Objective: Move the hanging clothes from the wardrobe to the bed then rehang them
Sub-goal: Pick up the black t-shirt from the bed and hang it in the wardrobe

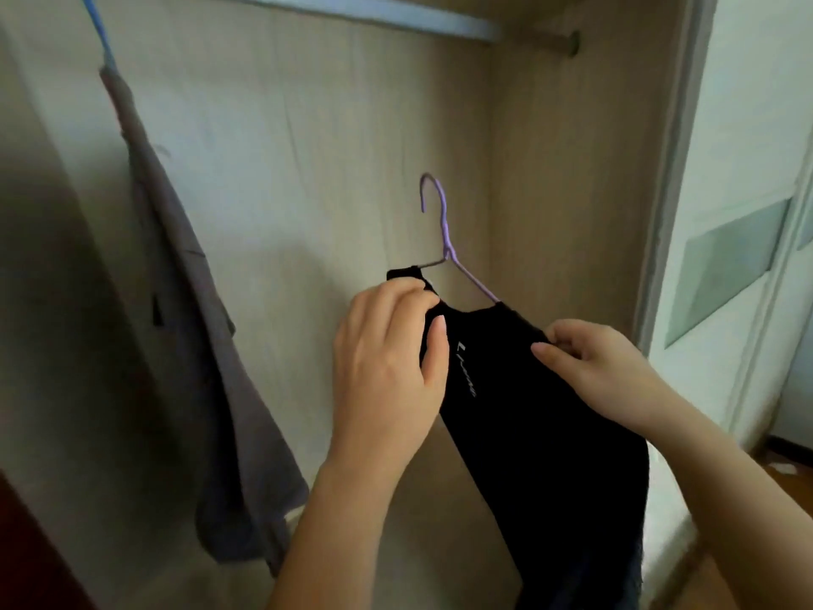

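The wardrobe [308, 147] was open, and its pale wooden back wall filled most of the view. A white door [726, 257] stood to the right of it. A long grey piece of clothing [198, 345] hung down on the left side of the wardrobe. A black top [528, 411] with small white letters was in front of the wardrobe, held up in the air by both hands. The left hand [387, 367] had its fingers curled round one shoulder of the black top. The right hand [602, 363] pinched the other shoulder between thumb and fingers. The black top sat on a purple hanger [442, 222]. The hook pointed up in the air, well below the rail [545, 37]. A blue hanger [99, 28] held the grey piece of clothing up at the top left.
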Available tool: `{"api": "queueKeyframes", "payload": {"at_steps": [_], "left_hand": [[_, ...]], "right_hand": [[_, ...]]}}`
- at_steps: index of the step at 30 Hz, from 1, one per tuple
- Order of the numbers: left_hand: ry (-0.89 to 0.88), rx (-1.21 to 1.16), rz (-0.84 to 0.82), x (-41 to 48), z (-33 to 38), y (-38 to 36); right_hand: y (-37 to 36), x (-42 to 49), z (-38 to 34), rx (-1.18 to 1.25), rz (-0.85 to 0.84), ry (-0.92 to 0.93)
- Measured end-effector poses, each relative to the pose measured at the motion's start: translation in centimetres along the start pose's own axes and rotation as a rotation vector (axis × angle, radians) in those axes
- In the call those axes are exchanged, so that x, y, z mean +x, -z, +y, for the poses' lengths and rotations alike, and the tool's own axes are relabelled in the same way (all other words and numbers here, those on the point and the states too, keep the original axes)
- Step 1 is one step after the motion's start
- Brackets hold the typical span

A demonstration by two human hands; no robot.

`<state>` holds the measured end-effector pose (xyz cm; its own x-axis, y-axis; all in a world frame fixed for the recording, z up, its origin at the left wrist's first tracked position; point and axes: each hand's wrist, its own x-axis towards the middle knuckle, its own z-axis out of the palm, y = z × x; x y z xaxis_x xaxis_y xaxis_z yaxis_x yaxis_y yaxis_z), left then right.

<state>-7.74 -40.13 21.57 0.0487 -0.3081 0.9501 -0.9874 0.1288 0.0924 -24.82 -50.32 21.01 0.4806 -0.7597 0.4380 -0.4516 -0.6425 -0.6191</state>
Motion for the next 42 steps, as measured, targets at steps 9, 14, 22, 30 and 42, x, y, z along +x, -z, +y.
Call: {"api": "queueKeyframes", "payload": {"at_steps": [9,14,22,30,42], "left_hand": [[-0.143,0.414,0.205,6.8,-1.0,4.2],[-0.016,0.676,0.264,8.3,-4.0,7.8],[0.328,0.575,0.188,10.2,-8.0,9.0],[0.285,0.486,0.191,10.2,-9.6,9.2],[0.266,0.397,0.192,9.6,-9.5,9.6]], "right_hand": [[0.1,10.9,-4.5,0.082,0.042,0.287],[-1.9,16.2,-7.6,0.140,0.051,0.337],[-3.3,22.3,-12.6,0.302,0.099,0.387],[-3.8,25.7,-19.8,0.353,0.129,0.447],[-7.0,24.2,-25.8,0.402,-0.029,0.333]]}}
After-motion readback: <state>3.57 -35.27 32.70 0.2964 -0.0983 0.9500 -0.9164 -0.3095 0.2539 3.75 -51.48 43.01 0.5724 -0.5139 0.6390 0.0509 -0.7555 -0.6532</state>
